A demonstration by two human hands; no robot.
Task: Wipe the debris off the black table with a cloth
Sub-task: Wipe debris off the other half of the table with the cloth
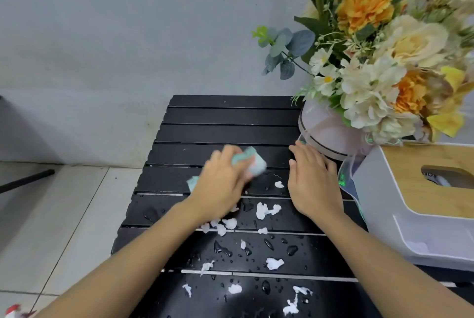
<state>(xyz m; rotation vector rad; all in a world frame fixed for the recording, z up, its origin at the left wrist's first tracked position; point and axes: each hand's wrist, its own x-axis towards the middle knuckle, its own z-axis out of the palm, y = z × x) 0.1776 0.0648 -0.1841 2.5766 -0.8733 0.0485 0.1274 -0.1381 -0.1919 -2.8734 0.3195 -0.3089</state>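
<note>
- Round pale box (323, 135), far right corner of the black table (230, 117): holds a bouquet of orange, cream and white flowers (384, 61) with green leaves. Sheer wrap hangs round its near side. The bouquet is cut off at the top and right edges.
- White tissue box (384, 189) with a wooden lid, right side, nearer than the round box: a bit of white tissue (443, 181) shows in the lid's slot. The slot and lid are cut off at the right edge.
- Slatted tabletop: white scraps of debris (264, 210) and water drops (223, 249) lie across the near slats. The near end is cut off at the bottom edge.
- Hard to make out: a small red and white object (12, 311) at the bottom left corner, mostly out of frame, and a dark rod (28, 180) on the floor tiles at far left.
- Left hand (220, 184): blurred, fingers curled over a pale green cloth (252, 164) and gripping it against the middle slats. Cloth shows at the fingertips and by the wrist, the rest hidden under the hand.
- Right hand (313, 184): palm down, fingers straight and together, holding nothing, just right of the cloth and beside the round box.
- Most debris lies nearer than both hands, with one scrap between them.
</note>
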